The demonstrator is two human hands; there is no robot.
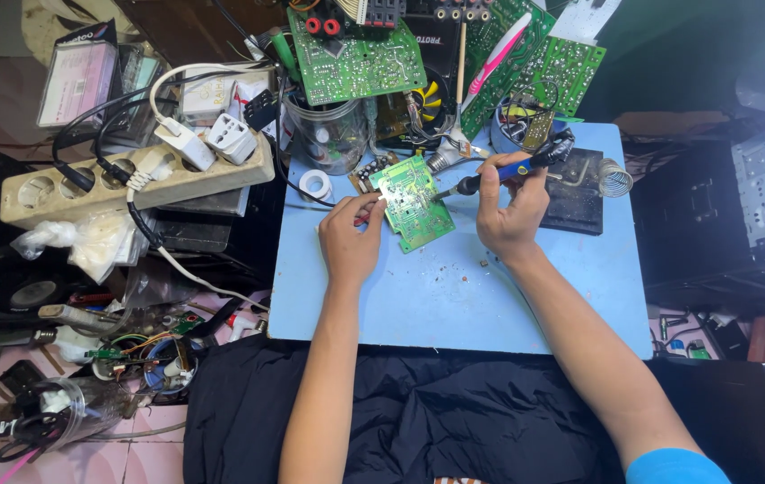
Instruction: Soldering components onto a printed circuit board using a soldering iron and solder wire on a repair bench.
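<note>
Small green circuit board [412, 203] lies flat on the blue work mat [454, 287], near the mat's far edge, a bit left of its middle. We pin it with our left hand [351, 242]: fingertips pinch its left edge, with something thin and reddish caught between finger and thumb there; we cannot tell what it is. Our right hand [512, 211] is clenched around the blue handle of a soldering iron [499, 172], and the iron's dark tip meets the board's right side, about mid-height.

On the mat to the right of the board: a dark stand plate [579, 202] with a wire coil holder [615, 177]. Beyond the board's far edge: a clear plastic jar [333, 134], a small white tape roll [315, 184], and a stack of bigger green circuit boards [360, 58]. Left of the board, off the mat: a beige power strip [131, 184] with white plugs and looping cables.

Risks as we judge them: the hot tip sits close to our left fingers, so a slip along the board could burn them. The board is held at one edge only, so pressure from the tip could pivot it. Dwelling too long on one spot could lift a pad. The iron's cord runs back into the clutter and could snag there.
</note>
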